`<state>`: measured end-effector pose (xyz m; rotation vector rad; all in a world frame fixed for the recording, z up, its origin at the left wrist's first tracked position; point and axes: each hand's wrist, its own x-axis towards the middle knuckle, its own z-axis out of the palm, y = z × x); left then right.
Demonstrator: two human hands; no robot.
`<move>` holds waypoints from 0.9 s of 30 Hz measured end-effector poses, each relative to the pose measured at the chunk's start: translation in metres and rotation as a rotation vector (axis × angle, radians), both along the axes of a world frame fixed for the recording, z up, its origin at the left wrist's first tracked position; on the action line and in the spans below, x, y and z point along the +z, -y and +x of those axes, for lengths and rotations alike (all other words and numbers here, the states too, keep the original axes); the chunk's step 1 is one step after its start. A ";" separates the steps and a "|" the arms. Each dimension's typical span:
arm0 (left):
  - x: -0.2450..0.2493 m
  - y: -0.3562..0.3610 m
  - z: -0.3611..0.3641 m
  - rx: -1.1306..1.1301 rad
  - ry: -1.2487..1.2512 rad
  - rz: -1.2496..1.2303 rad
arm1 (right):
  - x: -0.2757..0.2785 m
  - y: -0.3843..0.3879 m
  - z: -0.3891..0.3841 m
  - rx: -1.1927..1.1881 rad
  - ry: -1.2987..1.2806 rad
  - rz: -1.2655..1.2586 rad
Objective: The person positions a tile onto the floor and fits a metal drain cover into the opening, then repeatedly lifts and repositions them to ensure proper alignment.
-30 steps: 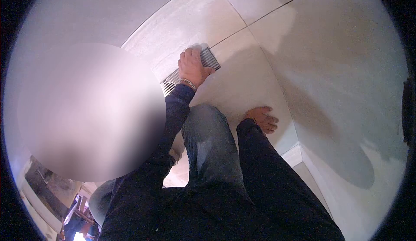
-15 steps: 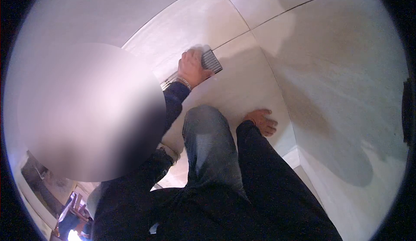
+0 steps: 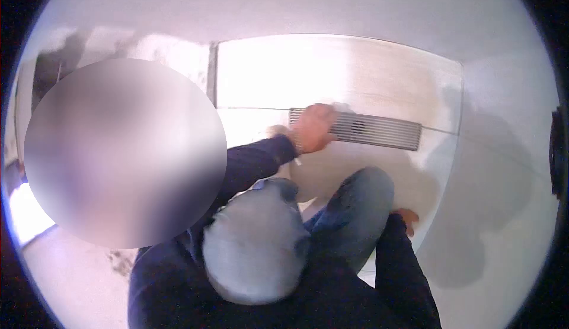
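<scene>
Head view: the grate (image 3: 385,134) extends beneath and beyond the left fingers (image 3: 322,113); whether they grip it, I cannot tell.

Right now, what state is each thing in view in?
Slotted grate: lying flat along the tile joint, partly covered; full seating unclear.
Left hand: palm down on the grate, blurred; grip unclear.
Right hand: lowered by the floor's edge, partly hidden by the sleeve.
Right knee: bent.
</scene>
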<state>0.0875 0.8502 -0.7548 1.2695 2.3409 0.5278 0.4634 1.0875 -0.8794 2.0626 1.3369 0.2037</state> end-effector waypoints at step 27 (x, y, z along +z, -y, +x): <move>-0.050 0.046 -0.001 0.371 -0.026 0.430 | 0.060 0.031 -0.027 0.423 -0.680 -0.704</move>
